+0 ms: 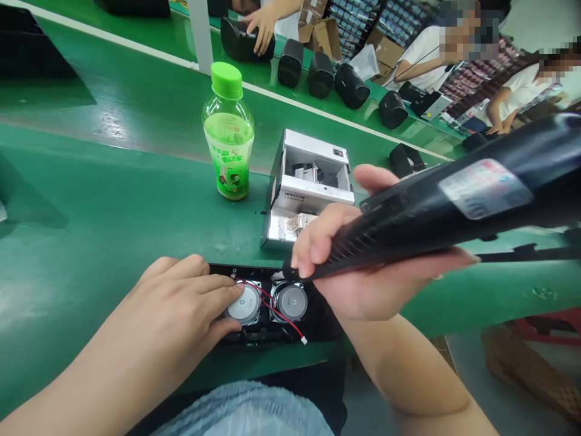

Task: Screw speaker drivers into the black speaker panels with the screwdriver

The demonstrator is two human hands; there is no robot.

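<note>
My right hand (363,278) is closed around a black electric screwdriver (408,212) with a silver label. Its tip end points down at the upper edge of a black speaker panel (267,335), near the right speaker driver (291,302). My left hand (177,309) grips the left speaker driver (245,304), its fingers along the upper side and the thumb below. Both drivers are round and grey, set side by side in the panel. A thin red wire (285,319) crosses them and ends in a small white connector (304,340).
Behind the panel stand a silver screw feeder (313,163) and a green-capped drink bottle (229,133) on the green bench (113,200). Several black speaker housings (320,74) line the far bench, where a co-worker's hand (263,27) rests on one. Other people sit at upper right.
</note>
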